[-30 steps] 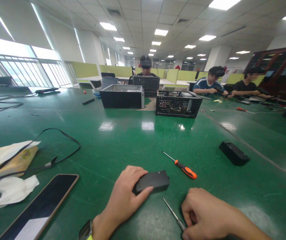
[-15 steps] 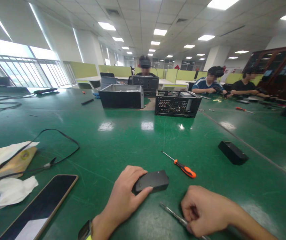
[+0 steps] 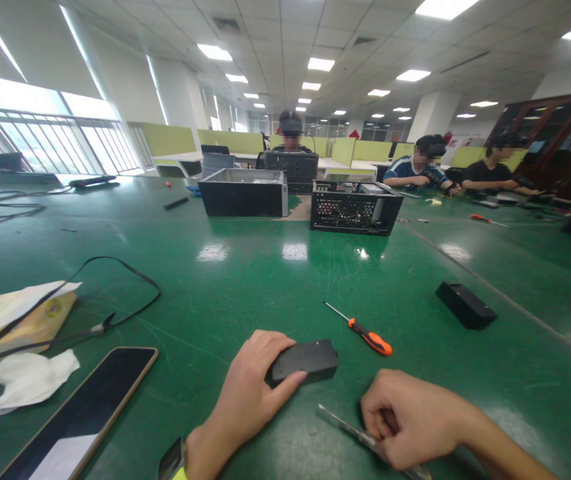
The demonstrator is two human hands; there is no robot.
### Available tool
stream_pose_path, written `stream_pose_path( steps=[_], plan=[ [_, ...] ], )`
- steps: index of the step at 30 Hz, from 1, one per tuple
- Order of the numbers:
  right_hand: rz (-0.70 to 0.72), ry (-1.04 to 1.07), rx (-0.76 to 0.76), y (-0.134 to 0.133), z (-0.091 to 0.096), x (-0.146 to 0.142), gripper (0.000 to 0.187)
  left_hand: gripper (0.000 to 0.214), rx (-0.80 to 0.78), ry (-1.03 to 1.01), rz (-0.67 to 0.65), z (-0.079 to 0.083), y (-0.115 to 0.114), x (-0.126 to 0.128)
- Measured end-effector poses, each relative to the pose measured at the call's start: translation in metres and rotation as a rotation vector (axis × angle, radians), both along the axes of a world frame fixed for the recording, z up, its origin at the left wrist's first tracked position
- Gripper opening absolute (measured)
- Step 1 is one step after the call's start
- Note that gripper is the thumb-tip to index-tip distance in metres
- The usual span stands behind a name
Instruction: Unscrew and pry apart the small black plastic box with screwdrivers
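Note:
My left hand [image 3: 260, 380] is closed around the left end of a small black rectangular box [image 3: 308, 361] that lies on the green table. To the right of it, my right hand [image 3: 405, 420] has its fingers curled in, gripping a slim silver metal tool [image 3: 345, 427]. The tool's thin end points up and left, toward the box but apart from it; its exact kind is blurred and partly hidden by the fingers. An orange and black screwdriver [image 3: 370, 337] lies just beyond the right hand. Farther right rests a second black box [image 3: 465, 305].
A phone [image 3: 85, 413], white tissue [image 3: 35, 380], a yellow packet [image 3: 20, 317] and a black cable [image 3: 135, 267] lie at the left. Two computer cases [image 3: 242, 199] [image 3: 355, 210] stand at the back. Across the table sit several people [image 3: 415, 170].
The silver tool has turned slightly in my right hand and looks more blurred. My left hand and the black box have stayed in place.

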State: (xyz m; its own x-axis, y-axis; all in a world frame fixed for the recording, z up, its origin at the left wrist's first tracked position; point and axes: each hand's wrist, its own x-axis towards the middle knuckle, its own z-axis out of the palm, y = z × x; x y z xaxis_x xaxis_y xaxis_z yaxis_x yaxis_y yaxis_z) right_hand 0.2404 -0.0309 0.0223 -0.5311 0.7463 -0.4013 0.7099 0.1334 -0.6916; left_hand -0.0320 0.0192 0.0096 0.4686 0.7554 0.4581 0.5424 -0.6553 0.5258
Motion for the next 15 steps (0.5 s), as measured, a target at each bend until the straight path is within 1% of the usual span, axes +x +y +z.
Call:
stream_pose_path(
  steps=[10, 15],
  plan=[
    [0.02, -0.025, 0.021, 0.0006, -0.0021, 0.001, 0.011, 0.025, -0.002, 0.005, 0.001, 0.0002, 0.0002, -0.001],
    [0.004, -0.014, 0.026, 0.0002, -0.0021, -0.0004, 0.008, 0.024, 0.011, -0.003, 0.001, 0.0019, -0.0003, -0.0003]
  ],
)
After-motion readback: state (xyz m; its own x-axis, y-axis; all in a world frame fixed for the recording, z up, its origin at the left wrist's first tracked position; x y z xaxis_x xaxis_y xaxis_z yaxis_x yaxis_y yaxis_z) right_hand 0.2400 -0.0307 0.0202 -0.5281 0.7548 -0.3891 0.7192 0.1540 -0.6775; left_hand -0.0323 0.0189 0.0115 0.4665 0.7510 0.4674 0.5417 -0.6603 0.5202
